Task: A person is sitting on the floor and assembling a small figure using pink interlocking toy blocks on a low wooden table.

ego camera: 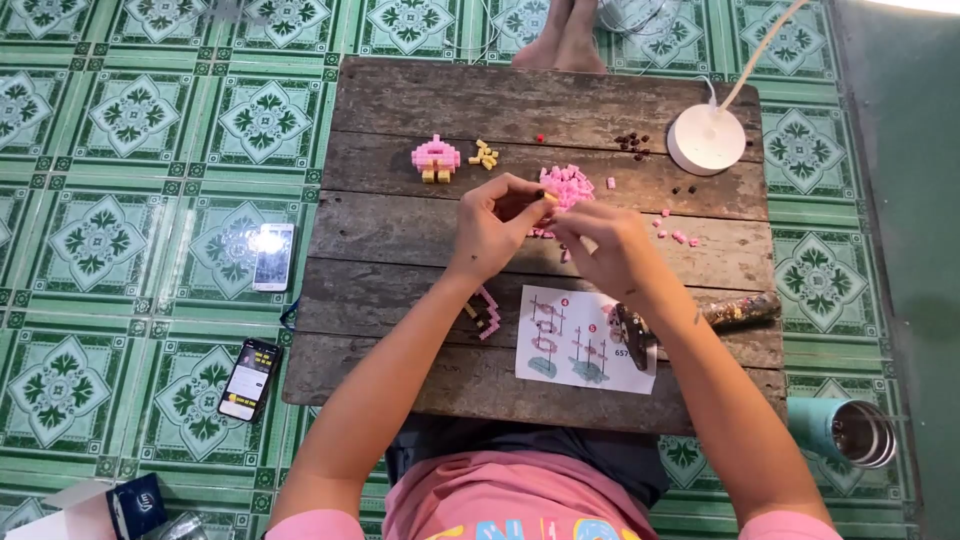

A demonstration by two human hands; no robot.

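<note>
My left hand (497,225) and my right hand (608,245) meet over the middle of a low wooden table (400,250). Together the fingertips pinch a tiny yellow brick piece (549,198). Just beyond them lies a heap of small pink bricks (566,184). A partly built pink and yellow figure (436,158) stands at the far left of the table, with a few loose yellow bricks (485,155) beside it. A printed instruction sheet (575,350) lies near the front edge, under my right forearm. Another small pink and dark build (485,315) shows under my left forearm.
A white round lamp base (706,138) with a cord sits at the far right, dark small bricks (632,143) next to it. Two phones (273,256) (250,378) lie on the green tiled floor to the left. A teal metal cup (848,428) stands at right. Someone's feet (562,40) show beyond the table.
</note>
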